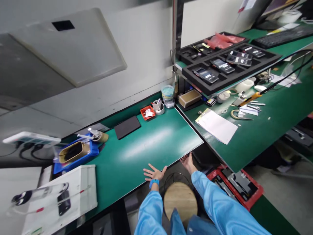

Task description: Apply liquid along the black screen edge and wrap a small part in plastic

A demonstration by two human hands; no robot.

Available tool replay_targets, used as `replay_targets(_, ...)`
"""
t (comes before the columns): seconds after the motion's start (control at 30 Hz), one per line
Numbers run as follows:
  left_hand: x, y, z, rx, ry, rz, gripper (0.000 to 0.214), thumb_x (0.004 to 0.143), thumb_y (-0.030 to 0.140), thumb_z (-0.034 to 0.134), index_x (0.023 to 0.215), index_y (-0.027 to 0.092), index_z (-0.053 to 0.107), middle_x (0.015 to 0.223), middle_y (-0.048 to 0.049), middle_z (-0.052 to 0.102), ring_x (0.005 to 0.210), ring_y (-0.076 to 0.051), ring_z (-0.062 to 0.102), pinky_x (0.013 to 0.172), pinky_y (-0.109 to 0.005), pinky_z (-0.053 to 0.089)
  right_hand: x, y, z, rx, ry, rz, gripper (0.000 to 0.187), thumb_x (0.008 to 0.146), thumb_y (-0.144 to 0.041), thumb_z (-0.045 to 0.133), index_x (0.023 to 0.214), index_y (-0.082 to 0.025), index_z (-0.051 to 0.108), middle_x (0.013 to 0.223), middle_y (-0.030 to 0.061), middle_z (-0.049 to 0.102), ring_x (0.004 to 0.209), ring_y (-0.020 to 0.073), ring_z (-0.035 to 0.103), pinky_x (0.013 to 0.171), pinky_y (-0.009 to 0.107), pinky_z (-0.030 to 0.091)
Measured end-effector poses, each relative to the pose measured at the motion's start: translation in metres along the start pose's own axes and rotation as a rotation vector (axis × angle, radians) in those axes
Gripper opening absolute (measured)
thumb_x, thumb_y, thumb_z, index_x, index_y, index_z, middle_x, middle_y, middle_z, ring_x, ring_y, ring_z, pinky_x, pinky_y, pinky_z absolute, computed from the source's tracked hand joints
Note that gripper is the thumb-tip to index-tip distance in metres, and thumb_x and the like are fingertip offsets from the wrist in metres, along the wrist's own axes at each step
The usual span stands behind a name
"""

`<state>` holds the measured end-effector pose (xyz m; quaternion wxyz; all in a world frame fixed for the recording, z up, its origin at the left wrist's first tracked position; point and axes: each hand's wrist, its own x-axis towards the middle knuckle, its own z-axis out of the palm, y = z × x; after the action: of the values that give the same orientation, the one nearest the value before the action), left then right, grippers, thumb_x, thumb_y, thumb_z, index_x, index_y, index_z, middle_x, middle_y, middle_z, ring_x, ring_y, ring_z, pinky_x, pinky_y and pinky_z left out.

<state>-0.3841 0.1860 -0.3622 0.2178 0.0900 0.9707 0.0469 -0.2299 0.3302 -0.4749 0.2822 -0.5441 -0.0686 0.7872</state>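
Note:
My left hand [155, 173] lies on the front edge of the green tabletop [146, 143], its fingers stretched and spread, with nothing held. A blue band circles that wrist. Close to the tabletop's right corner, my right hand [187, 162] is at the front edge, palm turned up and fingers apart. Its fingertips reach the edge; whether they press from below I cannot tell. Below and between my arms stands a round wooden stool [180, 200]. Toward the back of the tabletop are a dark flat pad [127, 127], a red tray [148, 113] with white scraps and a white pen cup [158, 107].
Left are a blue bin [91, 153], a white box [88, 186] and a power strip [31, 138]. Right, across a gap, another green bench [259, 137] bears papers [217, 125] and a tape roll [236, 114]. Black foam trays [210, 86] with handheld devices sit on its shelf; a red crate [256, 189] stands lower.

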Motion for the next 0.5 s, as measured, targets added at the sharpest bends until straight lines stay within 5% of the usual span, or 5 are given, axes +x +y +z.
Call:
replay_targets(0.27, 0.005, -0.006, -0.001, 0.048, -0.022, 0.020, 0.139, 0.081, 0.072, 0.083, 0.181, 0.004, 0.014, 0.184, -0.0429, 0.009, 0.174, -0.056, 0.015, 0.135, -0.075, 0.026, 0.001, 0.009, 0.000, 0.118, -0.029, 0.064, 0.065, 0.112, -0.081, 0.025, 0.094, -0.031, 0.063, 0.094, 0.0068, 0.078, 0.112, 0.0281, 0.076, 0.099, 0.047, 0.064)
replay_targets(0.5, 0.008, -0.009, -0.001, 0.102, -0.036, 0.030, 0.140, 0.082, 0.076, 0.079, 0.180, 0.003, 0.011, 0.183, -0.0445, 0.008, 0.174, -0.057, 0.017, 0.135, -0.075, 0.025, -0.008, 0.022, -0.019, 0.135, 0.018, 0.071, 0.060, 0.106, -0.084, 0.044, 0.105, -0.029, 0.069, 0.109, 0.0088, 0.080, 0.116, 0.0290, 0.076, 0.097, 0.047, 0.065)
